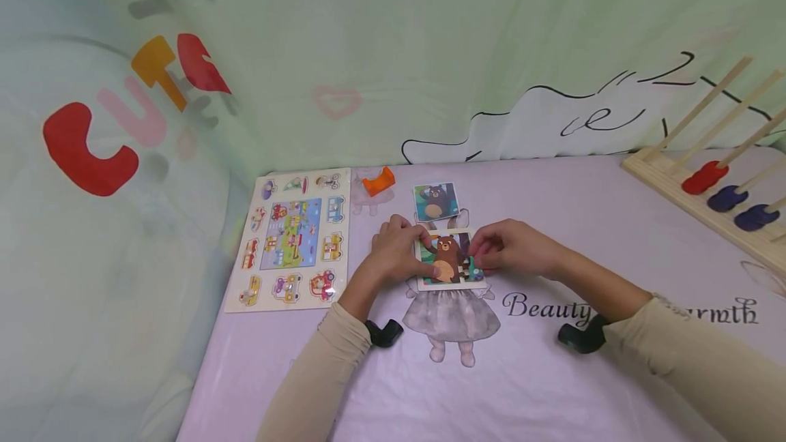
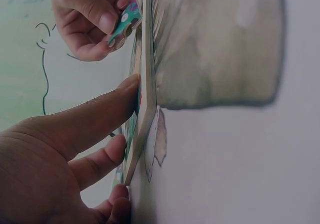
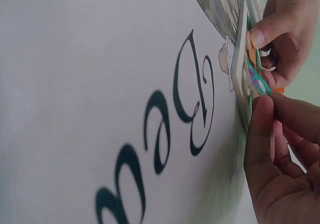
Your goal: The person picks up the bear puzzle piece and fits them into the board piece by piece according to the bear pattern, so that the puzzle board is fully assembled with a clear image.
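A wooden bear puzzle (image 1: 446, 255) lies flat in a pale frame in the head view. My left hand (image 1: 399, 248) rests at its left side; in the left wrist view the straight thumb (image 2: 97, 117) touches the board's face, with other fingers by the edge. At the puzzle's lower right, my right hand (image 1: 510, 248) pinches a small teal puzzle piece (image 2: 126, 22) between thumb and fingertips. In the right wrist view that piece is tilted against the board and partly hidden by the fingers. Just above lies a square bear picture (image 1: 437, 201).
A vehicle peg puzzle (image 1: 290, 285) lies on the left, with an orange curved block (image 1: 378, 181) beside it. At the right stands a wooden peg rack (image 1: 653, 168) with red and blue pieces. Fabric walls border the table's back and left.
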`<state>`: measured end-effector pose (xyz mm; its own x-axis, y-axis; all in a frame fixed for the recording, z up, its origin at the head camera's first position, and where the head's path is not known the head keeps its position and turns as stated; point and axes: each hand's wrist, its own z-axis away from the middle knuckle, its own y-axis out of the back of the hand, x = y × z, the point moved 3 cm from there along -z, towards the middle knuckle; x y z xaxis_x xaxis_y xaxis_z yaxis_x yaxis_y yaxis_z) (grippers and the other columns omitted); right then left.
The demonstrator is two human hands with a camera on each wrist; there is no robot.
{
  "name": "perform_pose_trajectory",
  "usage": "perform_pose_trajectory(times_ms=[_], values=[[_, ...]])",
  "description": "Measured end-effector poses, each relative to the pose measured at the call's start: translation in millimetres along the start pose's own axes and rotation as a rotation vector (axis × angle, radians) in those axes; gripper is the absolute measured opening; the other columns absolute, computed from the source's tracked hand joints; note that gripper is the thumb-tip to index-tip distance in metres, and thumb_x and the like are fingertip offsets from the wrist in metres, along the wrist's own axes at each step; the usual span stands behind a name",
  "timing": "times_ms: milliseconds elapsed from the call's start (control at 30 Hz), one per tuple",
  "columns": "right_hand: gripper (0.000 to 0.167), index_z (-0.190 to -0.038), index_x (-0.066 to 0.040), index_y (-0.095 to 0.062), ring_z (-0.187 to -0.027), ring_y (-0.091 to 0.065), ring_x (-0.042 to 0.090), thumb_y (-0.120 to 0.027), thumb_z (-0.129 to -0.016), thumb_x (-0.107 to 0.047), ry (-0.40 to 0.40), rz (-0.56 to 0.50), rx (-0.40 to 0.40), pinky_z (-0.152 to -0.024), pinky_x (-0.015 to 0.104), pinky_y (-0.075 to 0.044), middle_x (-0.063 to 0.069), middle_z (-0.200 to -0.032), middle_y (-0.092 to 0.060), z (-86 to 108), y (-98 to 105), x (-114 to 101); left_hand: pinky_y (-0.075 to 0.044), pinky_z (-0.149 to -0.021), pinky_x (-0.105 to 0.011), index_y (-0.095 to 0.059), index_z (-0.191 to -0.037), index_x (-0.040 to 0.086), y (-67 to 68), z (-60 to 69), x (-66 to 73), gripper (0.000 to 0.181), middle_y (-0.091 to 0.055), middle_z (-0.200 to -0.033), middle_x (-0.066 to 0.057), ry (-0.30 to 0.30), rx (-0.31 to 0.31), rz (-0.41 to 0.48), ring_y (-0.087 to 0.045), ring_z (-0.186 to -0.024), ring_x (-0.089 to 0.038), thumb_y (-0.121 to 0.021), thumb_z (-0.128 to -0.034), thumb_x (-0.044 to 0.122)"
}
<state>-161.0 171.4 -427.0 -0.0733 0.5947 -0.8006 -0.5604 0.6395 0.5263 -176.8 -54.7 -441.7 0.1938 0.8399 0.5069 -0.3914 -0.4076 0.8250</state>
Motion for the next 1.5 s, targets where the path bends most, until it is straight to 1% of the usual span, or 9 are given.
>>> perform_pose_trajectory(times_ms=[200, 567, 800, 1033, 1167, 1267, 1333, 1400, 1500], values=[[0.012, -0.102, -0.008, -0.073, -0.080, -0.061, 0.017, -0.075, -0.090, -0.009, 0.005, 0.034, 0.014, -0.073, 0.027, -0.051, 0.000, -0.085, -0.071, -2.3, -4, -1, -0.036, -0.092, -0.041, -0.066, -0.098, 0.025, 0.4, 0.8, 1.5, 0.039, -0.045, -0.115, -0.004, 0.004, 0.000, 0.008, -0.041, -0.110, -0.023, -0.091, -0.0729, 0.042], [0.009, -0.098, -0.009, -0.073, -0.079, -0.060, 0.016, -0.073, -0.089, -0.008, 0.008, 0.108, 0.046, -0.074, 0.029, -0.049, -0.002, -0.083, -0.070, -5.6, -10, 0, -0.035, -0.092, -0.041, -0.066, -0.098, 0.025, 0.5, 0.7, 1.6, 0.039, -0.043, -0.114, -0.003, 0.006, 0.001, 0.011, -0.040, -0.109, -0.023, -0.091, -0.0734, 0.042], [0.009, -0.096, -0.010, -0.073, -0.077, -0.058, 0.015, -0.072, -0.087, -0.007, 0.021, 0.137, 0.063, -0.070, 0.028, -0.047, -0.003, -0.079, -0.068, -6.2, -11, -2, -0.036, -0.092, -0.041, -0.067, -0.099, 0.024, 0.5, 0.7, 1.0, 0.039, -0.044, -0.114, -0.004, 0.002, 0.000, 0.005, -0.041, -0.110, -0.023, -0.090, -0.0739, 0.042], [0.007, -0.091, -0.011, -0.075, -0.075, -0.057, 0.015, -0.077, -0.085, -0.008, 0.017, 0.154, 0.095, -0.067, 0.028, -0.047, -0.002, -0.077, -0.067, -5.8, -10, -4, -0.036, -0.092, -0.040, -0.066, -0.098, 0.026, 0.0, 0.5, 0.3, 0.038, -0.044, -0.114, -0.003, 0.007, 0.002, 0.003, -0.041, -0.110, -0.023, -0.090, -0.0737, 0.043], [0.009, -0.092, -0.012, -0.074, -0.074, -0.057, 0.014, -0.078, -0.084, -0.011, 0.022, 0.174, 0.104, -0.067, 0.027, -0.046, -0.003, -0.077, -0.067, -6.0, -10, -4, -0.036, -0.092, -0.040, -0.066, -0.097, 0.026, -0.3, 0.8, 0.9, 0.038, -0.044, -0.114, -0.003, 0.013, 0.008, 0.002, -0.041, -0.110, -0.023, -0.091, -0.0734, 0.043], [0.008, -0.093, -0.013, -0.072, -0.072, -0.056, 0.013, -0.077, -0.087, -0.015, 0.008, 0.178, 0.089, -0.065, 0.027, -0.045, -0.003, -0.076, -0.065, -6.5, -8, 0, -0.034, -0.090, -0.043, -0.066, -0.097, 0.026, 0.0, 1.3, 3.3, 0.038, -0.043, -0.113, -0.003, 0.021, 0.013, -0.008, -0.040, -0.109, -0.023, -0.091, -0.0732, 0.042], [0.009, -0.094, -0.013, -0.070, -0.071, -0.055, 0.014, -0.076, -0.090, -0.018, -0.005, 0.172, 0.058, -0.065, 0.027, -0.044, -0.003, -0.075, -0.063, -7.0, -5, 3, -0.032, -0.089, -0.046, -0.067, -0.096, 0.027, 0.4, 1.8, 6.1, 0.036, -0.043, -0.112, -0.002, 0.020, 0.012, -0.029, -0.040, -0.108, -0.023, -0.091, -0.0737, 0.041], [0.011, -0.096, -0.013, -0.069, -0.072, -0.054, 0.015, -0.075, -0.091, -0.020, -0.026, 0.156, 0.014, -0.065, 0.028, -0.044, -0.001, -0.076, -0.060, -7.3, -3, 6, -0.030, -0.090, -0.050, -0.070, -0.098, 0.028, 0.6, 1.9, 9.7, 0.033, -0.045, -0.114, -0.001, -0.002, 0.001, -0.057, -0.041, -0.109, -0.023, -0.090, -0.0755, 0.040], [0.019, -0.102, -0.011, -0.067, -0.076, -0.053, 0.017, -0.077, -0.088, -0.020, -0.043, 0.121, -0.055, -0.068, 0.030, -0.043, 0.001, -0.080, -0.058, -7.9, -1, 8, -0.030, -0.090, -0.054, -0.075, -0.106, 0.028, 0.1, 1.5, 15.3, 0.028, -0.052, -0.117, 0.000, -0.059, -0.039, -0.097, -0.046, -0.112, -0.022, -0.087, -0.0809, 0.036]])
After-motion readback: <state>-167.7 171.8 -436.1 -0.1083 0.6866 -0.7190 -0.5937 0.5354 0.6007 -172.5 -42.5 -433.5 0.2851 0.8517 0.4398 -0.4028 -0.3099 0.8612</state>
